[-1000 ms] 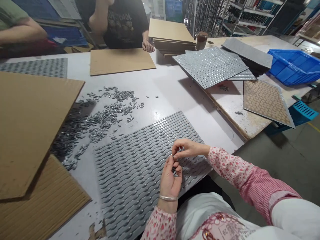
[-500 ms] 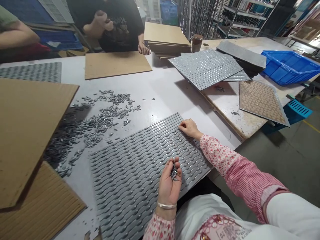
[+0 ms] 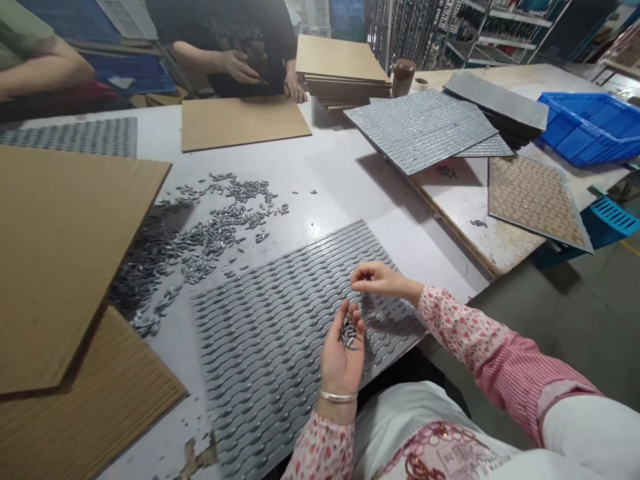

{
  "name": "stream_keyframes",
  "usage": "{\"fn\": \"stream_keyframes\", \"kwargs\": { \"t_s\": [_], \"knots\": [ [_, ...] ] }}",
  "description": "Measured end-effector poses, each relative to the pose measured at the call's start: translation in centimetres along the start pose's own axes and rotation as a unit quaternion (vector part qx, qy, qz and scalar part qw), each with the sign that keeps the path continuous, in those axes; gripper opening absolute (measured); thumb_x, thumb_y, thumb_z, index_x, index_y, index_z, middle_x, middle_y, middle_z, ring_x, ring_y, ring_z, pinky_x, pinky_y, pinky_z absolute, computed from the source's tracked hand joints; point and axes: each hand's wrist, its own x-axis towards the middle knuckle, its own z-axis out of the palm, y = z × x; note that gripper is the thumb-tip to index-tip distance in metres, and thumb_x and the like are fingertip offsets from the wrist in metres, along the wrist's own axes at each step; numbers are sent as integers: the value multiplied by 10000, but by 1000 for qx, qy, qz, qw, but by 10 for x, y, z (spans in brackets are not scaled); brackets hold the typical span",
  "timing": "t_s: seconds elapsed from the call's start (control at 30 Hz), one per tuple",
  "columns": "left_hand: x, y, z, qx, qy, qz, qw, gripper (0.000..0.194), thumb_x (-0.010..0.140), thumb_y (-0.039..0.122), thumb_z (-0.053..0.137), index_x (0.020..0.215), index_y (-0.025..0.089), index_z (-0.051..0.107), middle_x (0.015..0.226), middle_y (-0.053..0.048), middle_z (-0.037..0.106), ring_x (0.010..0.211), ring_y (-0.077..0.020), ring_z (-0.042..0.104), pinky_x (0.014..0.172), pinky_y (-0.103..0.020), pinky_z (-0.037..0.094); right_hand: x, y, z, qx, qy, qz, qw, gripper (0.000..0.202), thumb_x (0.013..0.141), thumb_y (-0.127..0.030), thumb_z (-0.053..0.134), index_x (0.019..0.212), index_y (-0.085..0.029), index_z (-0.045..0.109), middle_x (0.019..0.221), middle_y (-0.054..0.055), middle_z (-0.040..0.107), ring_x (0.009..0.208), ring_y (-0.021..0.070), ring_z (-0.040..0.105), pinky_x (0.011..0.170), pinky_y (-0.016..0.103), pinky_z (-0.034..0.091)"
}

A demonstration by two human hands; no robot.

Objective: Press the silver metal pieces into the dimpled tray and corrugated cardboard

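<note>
My left hand (image 3: 341, 365) is cupped palm up, with fingers curled round a small handful of grey oval pieces (image 3: 349, 335). It sits over the right part of a grey panel (image 3: 260, 340) with rows of wavy raised ridges. Just above and beyond it, my right hand (image 3: 384, 279) has thumb and fingertips pinched together over the panel. Whatever lies between those fingertips is too small or hidden to make out. Many more loose grey oval pieces (image 3: 145, 267) are heaped and scattered on the white table left of the panel.
Brown boards (image 3: 60, 253) overlap at the left, partly over the heap. Across the table a person in black (image 3: 240, 40) is behind a flat board (image 3: 245, 125). Stacked boards (image 3: 340, 60), grey panels (image 3: 425, 130), a patterned board (image 3: 537, 200) and a blue crate (image 3: 585, 133) lie toward the right.
My right hand has moved from the panel's far right edge back toward my left hand. My left hand still cups the pieces. The person opposite has lowered one hand.
</note>
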Motion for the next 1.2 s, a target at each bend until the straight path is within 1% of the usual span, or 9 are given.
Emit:
{"fn": "stream_keyframes", "kwargs": {
  "t_s": [0.1,0.2,0.33,0.5,0.6,0.67,0.8,0.97,1.2],
  "knots": [
    [1,2,2,-31,-19,1,999,258,870,99,409,950,106,654,993,-109,668,940,-158,626,783,-289,551,-13,-19,8,-46,-28,-57,997,190,841,-344,564,861,-163,615,810,25,578,789,138,511,753,287,419],
    [1,2,2,-40,-26,7,999,268,877,138,404,925,112,666,1012,-108,669,996,-185,609,809,-326,544,-18,-26,12,-148,-29,-103,983,192,812,-354,607,880,-177,638,848,44,555,852,165,470,836,334,386],
    [1,-1,3,-45,-25,2,999,280,896,192,395,895,113,663,954,-92,676,916,-165,627,738,-291,555,-20,-29,16,-207,-63,-147,965,216,815,-386,595,927,-210,652,903,62,535,900,190,434,861,353,367],
    [-2,-5,7,-55,-39,0,998,293,893,125,362,831,108,648,870,-67,679,783,-116,631,718,-254,544,-21,-30,25,-186,-70,-153,968,205,877,-335,505,860,-177,636,834,57,566,828,173,452,822,342,378],
    [-3,-3,6,-20,-31,-4,999,251,874,88,388,892,108,637,933,-83,671,835,-126,631,750,-266,545,-19,-23,22,-84,-13,-103,991,188,881,-320,497,839,-167,599,792,35,576,776,148,488,757,301,410],
    [-3,-1,4,7,-13,-20,1000,206,864,83,419,909,110,619,941,-91,656,779,-108,625,664,-219,545,-13,-10,13,18,60,-44,997,179,874,-322,496,840,-163,570,771,19,577,735,129,519,695,266,429],
    [-4,1,-1,-6,-28,-66,997,172,894,164,419,810,123,563,746,-25,564,510,-23,480,422,-110,412,6,34,-23,125,235,53,962,189,790,-328,572,846,-148,568,731,-2,582,678,106,546,667,236,438],
    [-5,-1,-3,1,-70,-69,995,134,874,234,483,812,138,553,616,50,385,434,-18,346,358,-122,317,22,73,-61,9,279,151,948,227,724,-371,612,730,-144,605,651,2,621,602,96,528,602,209,408],
    [1,-4,-9,19,-51,-42,998,160,862,124,461,936,108,601,780,-24,487,611,-51,475,508,-152,449,35,84,-62,-160,261,200,931,286,706,-448,636,655,-167,632,590,-18,612,579,97,513,551,201,360]
  ]
}}
